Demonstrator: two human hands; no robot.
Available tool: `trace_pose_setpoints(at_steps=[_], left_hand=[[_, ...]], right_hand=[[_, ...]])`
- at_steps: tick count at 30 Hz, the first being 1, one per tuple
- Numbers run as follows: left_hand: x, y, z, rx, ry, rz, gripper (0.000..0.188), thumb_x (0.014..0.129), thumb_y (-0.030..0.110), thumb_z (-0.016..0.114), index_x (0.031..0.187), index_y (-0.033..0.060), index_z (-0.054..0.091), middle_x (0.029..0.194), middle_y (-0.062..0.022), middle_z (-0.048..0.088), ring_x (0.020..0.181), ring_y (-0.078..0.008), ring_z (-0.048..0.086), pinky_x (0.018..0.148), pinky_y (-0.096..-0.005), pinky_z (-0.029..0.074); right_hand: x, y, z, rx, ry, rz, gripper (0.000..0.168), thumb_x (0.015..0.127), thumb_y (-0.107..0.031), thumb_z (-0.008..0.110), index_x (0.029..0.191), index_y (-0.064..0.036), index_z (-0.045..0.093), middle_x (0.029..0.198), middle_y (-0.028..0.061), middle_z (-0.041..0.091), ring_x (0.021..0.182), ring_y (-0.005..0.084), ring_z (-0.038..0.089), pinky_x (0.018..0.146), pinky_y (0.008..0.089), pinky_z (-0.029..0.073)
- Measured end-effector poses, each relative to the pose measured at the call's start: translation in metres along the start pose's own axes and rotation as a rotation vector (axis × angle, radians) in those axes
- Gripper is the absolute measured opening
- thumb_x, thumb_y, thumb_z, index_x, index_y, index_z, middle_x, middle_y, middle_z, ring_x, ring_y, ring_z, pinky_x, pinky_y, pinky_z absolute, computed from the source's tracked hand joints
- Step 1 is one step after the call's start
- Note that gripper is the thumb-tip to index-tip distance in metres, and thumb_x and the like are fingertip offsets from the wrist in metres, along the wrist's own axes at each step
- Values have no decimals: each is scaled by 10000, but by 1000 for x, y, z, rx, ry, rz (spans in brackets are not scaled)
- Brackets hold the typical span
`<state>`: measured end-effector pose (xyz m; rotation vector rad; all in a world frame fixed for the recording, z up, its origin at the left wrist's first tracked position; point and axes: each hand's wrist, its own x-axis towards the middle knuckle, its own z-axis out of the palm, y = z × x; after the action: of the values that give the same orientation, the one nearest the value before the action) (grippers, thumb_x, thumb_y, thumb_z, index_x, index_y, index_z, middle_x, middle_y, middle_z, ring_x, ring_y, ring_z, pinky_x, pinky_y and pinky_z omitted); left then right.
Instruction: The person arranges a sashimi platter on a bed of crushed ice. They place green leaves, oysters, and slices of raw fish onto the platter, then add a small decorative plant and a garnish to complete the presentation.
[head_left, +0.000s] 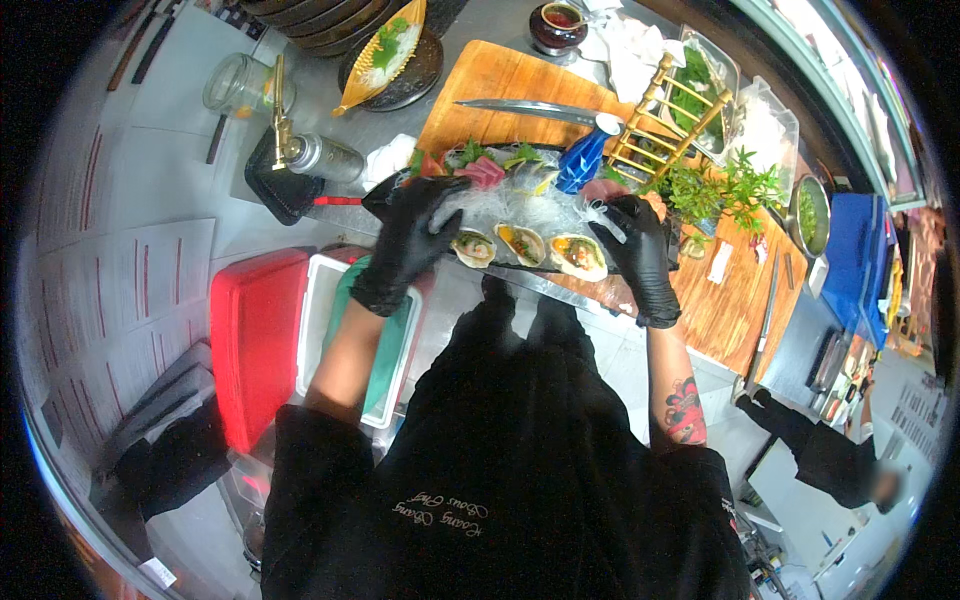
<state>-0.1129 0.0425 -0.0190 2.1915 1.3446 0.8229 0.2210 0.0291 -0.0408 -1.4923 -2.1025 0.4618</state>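
Observation:
A long black platter (517, 264) of seafood lies crosswise before me, its near side past the counter's edge. My left hand (411, 236), in a black glove, is over its left part, thumb beside an oyster half shell (473, 248). My gloved right hand (637, 244) is over the right part, its thumb by white shredded garnish (525, 206). Whether either hand grips anything is unclear. Two more topped oysters (520, 244) (578, 256) sit along the near side. Behind are pink fish slices (482, 172), a blue bottle-shaped vase (583, 159) and a small gold ladder (667, 124).
A long knife (536, 111) lies on the wooden board (480, 82) behind the platter. Leafy sprigs (720, 187) stand at right. A blowtorch (322, 156) and a boat-shaped dish (382, 56) are at left. Below is an open red cooler (259, 337). Another person (825, 450) is far right.

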Motion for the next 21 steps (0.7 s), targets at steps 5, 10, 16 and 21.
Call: trace_pose_setpoints(at_steps=[5,10,16,21], left_hand=[[-19,-27,-25,6,-5,-69,462,715,73,716,1164,118,616,1086,-145,614,1104,-365,541,961,-463,398],[-2,-23,2,104,-115,141,499,757,137,676,1247,128,577,1119,-147,604,1068,-342,550,939,-463,407],[18,-34,31,245,-291,305,440,739,116,662,1176,119,606,993,-127,598,968,-311,570,790,-471,447],[15,-38,16,250,-359,166,390,728,116,660,1117,116,624,965,-123,593,944,-313,567,760,-468,448]], right_hand=[[13,-26,-21,-222,-194,-15,432,741,-192,715,1154,-112,619,1117,128,590,992,339,549,844,436,448],[39,-58,-24,-90,-215,-193,377,738,-172,701,1104,-100,639,1060,127,610,990,334,561,869,427,429],[54,-53,36,-292,-231,-256,190,758,-130,629,932,-58,648,806,167,605,899,330,577,775,424,440],[54,-58,43,-145,-223,-200,203,740,-128,637,931,-62,646,818,142,601,885,334,568,787,440,438]])
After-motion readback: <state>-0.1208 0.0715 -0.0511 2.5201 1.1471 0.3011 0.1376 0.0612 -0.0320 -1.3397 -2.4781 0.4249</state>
